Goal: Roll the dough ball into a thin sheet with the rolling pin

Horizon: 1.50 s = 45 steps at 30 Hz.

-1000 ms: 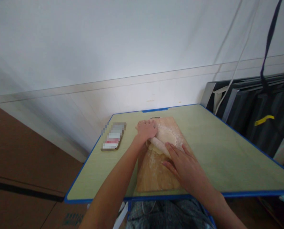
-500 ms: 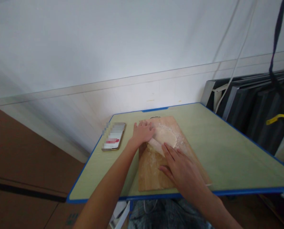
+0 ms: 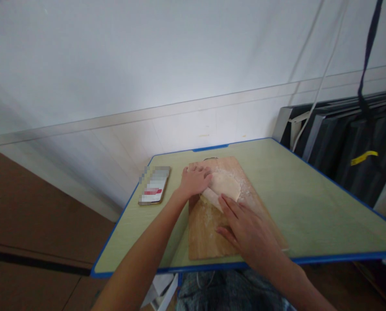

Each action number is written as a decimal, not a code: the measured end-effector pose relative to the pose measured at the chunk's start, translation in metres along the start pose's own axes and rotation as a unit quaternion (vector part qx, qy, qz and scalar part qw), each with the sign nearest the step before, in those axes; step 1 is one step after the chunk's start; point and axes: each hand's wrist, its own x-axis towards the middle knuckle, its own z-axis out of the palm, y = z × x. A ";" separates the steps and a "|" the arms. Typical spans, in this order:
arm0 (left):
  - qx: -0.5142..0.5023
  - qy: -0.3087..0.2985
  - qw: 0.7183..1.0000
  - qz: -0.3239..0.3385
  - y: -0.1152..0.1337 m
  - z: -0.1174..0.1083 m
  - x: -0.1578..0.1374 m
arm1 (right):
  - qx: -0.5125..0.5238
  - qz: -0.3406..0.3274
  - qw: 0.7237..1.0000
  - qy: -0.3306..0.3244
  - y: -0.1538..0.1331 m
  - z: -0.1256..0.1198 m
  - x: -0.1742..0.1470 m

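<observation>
A pale rolling pin [image 3: 213, 198] lies slantwise over the near left edge of a flattened round of dough [image 3: 227, 185]. Both rest on a floured wooden board [image 3: 204, 242]. My left hand [image 3: 196, 179] lies over the far left end of the pin, fingers stretched forward and thumb toward the dough. On the pin's near right end rest the outstretched fingers of my right hand [image 3: 245, 222], its thumb held apart above the board. The palms hide both ends of the pin.
A phone [image 3: 154, 185] with a lit screen lies left of the board on the pale green table [image 3: 309, 207], which has a blue rim. Behind stands a white wall [image 3: 180, 65]. Dark flat panels [image 3: 348, 138] lean at the right, with a hanging strap [image 3: 368, 56] before them.
Hands, pin and dough keep almost the same places, with only a very slight shift. The camera view has turned a little, so the strap appears further left.
</observation>
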 end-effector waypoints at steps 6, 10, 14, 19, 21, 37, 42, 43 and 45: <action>-0.004 0.004 0.998 -0.057 -0.007 -0.001 -0.023 | 0.002 -0.001 1.000 -0.009 -0.006 0.000 0.000; -0.001 -0.010 0.999 -0.041 -0.003 -0.002 -0.011 | 0.008 0.001 1.000 -0.002 0.001 0.001 0.002; 0.006 -0.002 1.000 -0.015 0.006 -0.002 0.012 | 0.013 0.014 1.000 -0.002 0.010 0.001 0.003; -0.002 -0.004 1.000 -0.003 0.013 0.000 0.032 | 0.033 0.023 0.999 0.001 0.015 0.003 0.002; -0.007 -0.002 1.000 -0.001 0.013 0.001 0.033 | 0.039 0.030 0.999 0.005 0.014 0.004 0.002; -0.030 -0.018 0.999 -0.026 -0.016 0.003 -0.031 | -0.002 -0.019 1.000 0.014 -0.009 -0.001 0.004; -0.009 0.003 1.000 0.002 -0.008 0.004 -0.006 | -0.021 -0.024 0.999 0.029 -0.001 0.003 0.005; -0.002 0.009 1.000 0.009 -0.005 0.004 0.000 | -0.022 -0.024 0.999 0.032 0.001 0.004 0.005; 0.008 0.016 1.000 0.023 0.000 0.004 0.008 | -0.020 -0.022 0.999 0.032 0.006 0.004 0.004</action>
